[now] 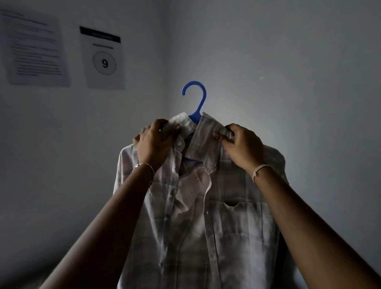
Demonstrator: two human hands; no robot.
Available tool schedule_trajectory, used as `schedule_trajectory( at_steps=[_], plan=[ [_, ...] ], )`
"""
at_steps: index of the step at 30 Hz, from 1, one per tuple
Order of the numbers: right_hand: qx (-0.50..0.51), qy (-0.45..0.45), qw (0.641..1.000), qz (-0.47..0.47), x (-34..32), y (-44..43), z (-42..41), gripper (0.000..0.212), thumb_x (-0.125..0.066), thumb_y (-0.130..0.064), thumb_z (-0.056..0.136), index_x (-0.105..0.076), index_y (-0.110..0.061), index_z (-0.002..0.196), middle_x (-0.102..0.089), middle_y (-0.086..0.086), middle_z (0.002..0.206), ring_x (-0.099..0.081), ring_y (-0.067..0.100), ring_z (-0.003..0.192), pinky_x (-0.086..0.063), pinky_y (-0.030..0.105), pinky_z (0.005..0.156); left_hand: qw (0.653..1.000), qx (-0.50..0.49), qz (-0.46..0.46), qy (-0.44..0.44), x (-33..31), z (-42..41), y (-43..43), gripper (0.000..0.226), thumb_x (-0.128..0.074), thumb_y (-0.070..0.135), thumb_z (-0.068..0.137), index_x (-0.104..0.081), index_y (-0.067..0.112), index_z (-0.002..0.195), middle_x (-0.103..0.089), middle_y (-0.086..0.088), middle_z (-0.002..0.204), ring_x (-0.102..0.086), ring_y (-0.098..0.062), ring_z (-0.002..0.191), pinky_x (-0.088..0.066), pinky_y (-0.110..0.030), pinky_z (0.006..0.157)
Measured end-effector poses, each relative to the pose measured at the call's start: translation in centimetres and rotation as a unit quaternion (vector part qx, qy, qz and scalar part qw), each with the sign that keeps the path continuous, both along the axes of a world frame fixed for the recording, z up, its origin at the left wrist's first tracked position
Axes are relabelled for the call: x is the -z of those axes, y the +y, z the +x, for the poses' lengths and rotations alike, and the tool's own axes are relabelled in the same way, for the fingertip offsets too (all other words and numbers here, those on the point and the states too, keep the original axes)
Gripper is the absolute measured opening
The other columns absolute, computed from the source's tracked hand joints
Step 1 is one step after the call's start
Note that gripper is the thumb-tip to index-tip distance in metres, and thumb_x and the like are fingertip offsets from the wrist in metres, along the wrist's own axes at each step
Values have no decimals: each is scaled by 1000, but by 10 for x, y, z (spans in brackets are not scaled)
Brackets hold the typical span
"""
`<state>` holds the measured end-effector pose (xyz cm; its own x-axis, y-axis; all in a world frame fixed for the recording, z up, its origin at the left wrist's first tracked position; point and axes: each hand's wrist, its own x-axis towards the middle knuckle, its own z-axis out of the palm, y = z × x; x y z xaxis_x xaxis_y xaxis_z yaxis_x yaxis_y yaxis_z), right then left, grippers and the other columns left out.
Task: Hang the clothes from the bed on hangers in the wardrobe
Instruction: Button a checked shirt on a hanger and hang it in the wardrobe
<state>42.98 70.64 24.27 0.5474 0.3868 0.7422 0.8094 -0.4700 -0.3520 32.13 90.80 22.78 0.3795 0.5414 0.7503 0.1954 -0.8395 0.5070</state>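
A pale checked shirt (209, 219) with a chest pocket hangs in front of me on a blue plastic hanger (196, 96). The hanger's hook sticks up out of the collar, and a bit of its blue bar shows inside the open neck. My left hand (155, 143) grips the left side of the collar, just above a white button. My right hand (241, 147) pinches the right collar tip between thumb and fingers. Both arms are raised, holding the shirt up in the air before a wall corner. The wardrobe is not in view.
Two printed sheets are stuck to the left wall: a page of text (34, 48) and a sign with the number 9 (103, 58). The room is dim. A strip of the bed (22, 288) shows at the bottom left.
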Motion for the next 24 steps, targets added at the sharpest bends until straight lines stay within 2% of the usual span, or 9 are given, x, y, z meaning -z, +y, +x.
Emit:
schedule_trajectory(
  at_steps=[4, 7, 13, 16, 21, 24],
  plan=[
    [13, 22, 1000, 17, 6, 27, -19, 34, -62, -50, 87, -66, -18, 94, -71, 4, 91, -65, 29, 86, -42, 31, 65, 997, -39, 4, -68, 31, -14, 21, 59, -51, 54, 91, -37, 26, 140, -40, 0, 144, -33, -23, 133, -25, -43, 108],
    [33, 41, 998, 23, 9, 51, -40, 37, -61, -55, 86, -65, -19, 91, -71, 3, 90, -65, 29, 86, -37, 29, 63, 996, -30, -32, -77, 50, -24, 33, 64, -46, 50, 95, -24, 23, 148, -22, -2, 155, -18, -22, 142, -14, -41, 115],
    [94, 29, 995, 29, 12, 97, -97, 36, -59, -56, 86, -62, -21, 87, -70, 1, 83, -64, 28, 80, -33, 27, 58, 989, 13, -71, -131, 79, -51, 53, 63, -57, 45, 91, -34, 13, 140, -32, -8, 147, -26, -24, 137, -18, -42, 117],
    [95, 38, 994, 34, 11, 114, -118, 35, -58, -56, 87, -59, -21, 83, -68, -1, 78, -60, 25, 73, -33, 27, 57, 986, 14, -61, -158, 89, -61, 61, 67, -67, 40, 81, -34, 14, 134, -36, -5, 140, -29, -20, 129, -16, -34, 112],
    [82, 70, 994, 35, 8, 124, -129, 35, -56, -54, 89, -54, -22, 78, -51, -8, 66, -48, 19, 66, -31, 27, 57, 985, -1, -66, -160, 89, -63, 77, 71, -76, 26, 71, -34, 21, 127, -40, -6, 135, -32, -22, 123, -23, -39, 105],
    [77, 111, 990, 37, 13, 126, -118, 36, -55, -54, 89, -52, -21, 76, -53, -7, 69, -49, 20, 69, -34, 28, 61, 987, 9, -75, -144, 85, -55, 83, 64, -74, 22, 73, -40, 19, 127, -41, -7, 135, -32, -25, 125, -23, -43, 110]
  ],
)
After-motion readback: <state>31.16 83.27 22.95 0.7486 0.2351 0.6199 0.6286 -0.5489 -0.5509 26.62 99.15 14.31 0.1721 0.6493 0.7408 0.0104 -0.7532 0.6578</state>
